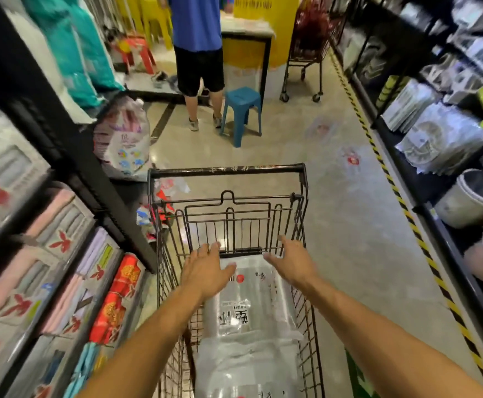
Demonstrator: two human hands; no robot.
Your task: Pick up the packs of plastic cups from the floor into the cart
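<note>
A black wire cart (226, 171) stands in the aisle right in front of me. Inside it lie clear packs of plastic cups (251, 300), the top one printed with black characters and a red dot. My left hand (206, 268) hovers over the pack's left end, fingers spread and empty. My right hand (290, 261) is over the pack's right end, also with fingers apart, holding nothing. Two more clear packs lie on the floor ahead to the right, one (351, 159) nearer and one (320, 128) further on.
A person in a blue shirt (197, 24) stands ahead beside a blue stool (241, 110). A second cart (306, 53) is parked at the back. Shelves of packaged goods line both sides. Bagged goods (122, 139) sit on the floor by the left shelf.
</note>
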